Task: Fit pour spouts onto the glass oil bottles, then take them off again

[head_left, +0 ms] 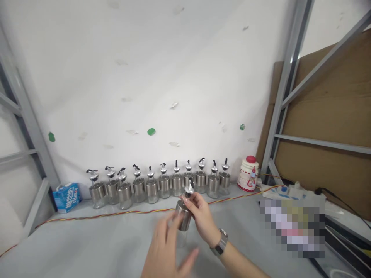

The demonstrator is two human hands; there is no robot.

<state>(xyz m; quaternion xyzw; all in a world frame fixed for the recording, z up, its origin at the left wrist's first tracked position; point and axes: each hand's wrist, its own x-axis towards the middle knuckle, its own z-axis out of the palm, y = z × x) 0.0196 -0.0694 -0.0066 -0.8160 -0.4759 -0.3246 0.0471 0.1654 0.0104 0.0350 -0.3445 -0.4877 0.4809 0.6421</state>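
Note:
My right hand (204,220), with a metal watch (221,242) on its wrist, pinches the neck of an oil bottle (183,218). This bottle has a clear glass base, a brushed-metal sleeve and a silver pour spout with a black flap; it is held slightly tilted. Close by on the left, my left hand (164,247) is open and blurred, its thumb spread wide from the fingers. Its fingertips overlap the sleeve in view, and I cannot tell whether they touch it. Behind, several matching oil bottles (139,190) stand upright along the wall.
A red-and-yellow twisted wire (130,211) crosses the grey tabletop (95,243) in front of the bottle row. At the left sits a blue box (66,197); at the right, a white-and-red jar (247,175). Cables, a power strip (294,191) and a pixelated item fill the right side.

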